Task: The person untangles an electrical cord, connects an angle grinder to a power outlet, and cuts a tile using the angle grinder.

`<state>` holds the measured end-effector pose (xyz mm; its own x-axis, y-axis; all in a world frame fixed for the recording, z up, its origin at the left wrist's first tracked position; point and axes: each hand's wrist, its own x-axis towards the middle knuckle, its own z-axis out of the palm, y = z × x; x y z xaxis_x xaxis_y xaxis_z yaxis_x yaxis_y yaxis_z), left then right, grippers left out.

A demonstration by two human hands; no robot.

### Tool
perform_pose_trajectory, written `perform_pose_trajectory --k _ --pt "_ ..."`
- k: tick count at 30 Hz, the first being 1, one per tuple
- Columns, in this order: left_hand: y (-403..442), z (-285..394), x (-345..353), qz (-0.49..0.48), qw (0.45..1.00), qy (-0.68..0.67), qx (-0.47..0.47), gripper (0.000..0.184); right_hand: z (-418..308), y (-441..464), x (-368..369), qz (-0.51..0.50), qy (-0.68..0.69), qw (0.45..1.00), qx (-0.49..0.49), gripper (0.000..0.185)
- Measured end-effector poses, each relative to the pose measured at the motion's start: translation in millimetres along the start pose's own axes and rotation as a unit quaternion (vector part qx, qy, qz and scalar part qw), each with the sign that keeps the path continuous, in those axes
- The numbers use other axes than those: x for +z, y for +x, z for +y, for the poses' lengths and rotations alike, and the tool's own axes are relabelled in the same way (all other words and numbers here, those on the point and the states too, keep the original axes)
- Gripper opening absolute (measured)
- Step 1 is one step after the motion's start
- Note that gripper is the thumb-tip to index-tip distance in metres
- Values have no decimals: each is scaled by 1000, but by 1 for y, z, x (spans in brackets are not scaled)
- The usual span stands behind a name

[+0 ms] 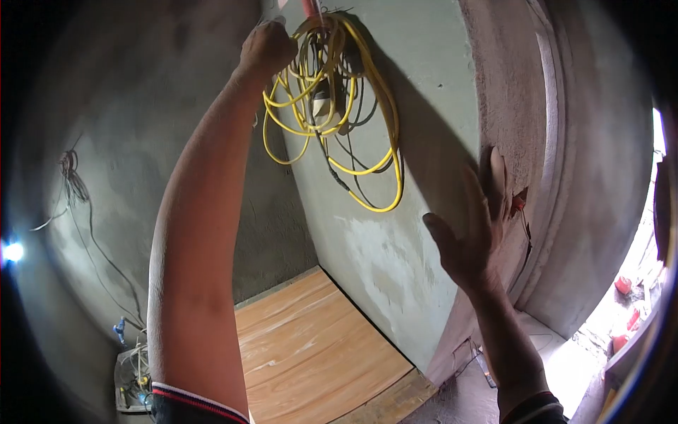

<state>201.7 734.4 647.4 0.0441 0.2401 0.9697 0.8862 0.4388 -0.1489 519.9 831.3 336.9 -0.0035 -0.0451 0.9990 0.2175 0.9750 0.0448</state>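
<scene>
My left hand (pixel 270 51) is raised high beside a coiled yellow cable (pixel 401 141), its fingers closed. What they grip, if anything, is hidden. The cable hangs in loose loops against the grey plastered wall (pixel 424 92), below a red piece (pixel 311 7) at the top edge of the view. Among the loops hang darker wires and a pale and black fitting (pixel 322 106) that I cannot name. Lower on the right, my right hand (pixel 470 244) has its fingers spread and holds nothing. It is by the wall's rough corner; whether it touches the wall I cannot tell.
A wood-patterned board (pixel 318 346) covers the floor below. Loose wires (pixel 74 177) hang from the left wall, above a clear container (pixel 131 381) of small items. A red wall box (pixel 519 202) with wires sits beyond my right hand. Bright light shows an opening at right.
</scene>
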Motion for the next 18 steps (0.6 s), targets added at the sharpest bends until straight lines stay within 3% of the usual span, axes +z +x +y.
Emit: perform_pose_trajectory --k 4,7,11,13,16,18 --pt "29 -14 19 -87 996 10 -23 38 4 -2 1 -15 -27 999 22 85" --pt "41 -29 29 -214 975 -42 37 43 8 -4 1 -11 -19 1000 21 84" --pt "56 -60 66 -206 969 -130 49 47 8 -4 0 -24 -12 999 35 78" --pt "51 -55 78 -157 972 -164 54 45 10 -3 0 -15 -14 1000 16 72" --pt "44 -44 76 -107 983 -109 100 43 12 -1 1 -11 9 1000 16 68" --pt "44 -31 70 -116 985 -107 69 41 12 -2 1 -5 12 1000 9 67"
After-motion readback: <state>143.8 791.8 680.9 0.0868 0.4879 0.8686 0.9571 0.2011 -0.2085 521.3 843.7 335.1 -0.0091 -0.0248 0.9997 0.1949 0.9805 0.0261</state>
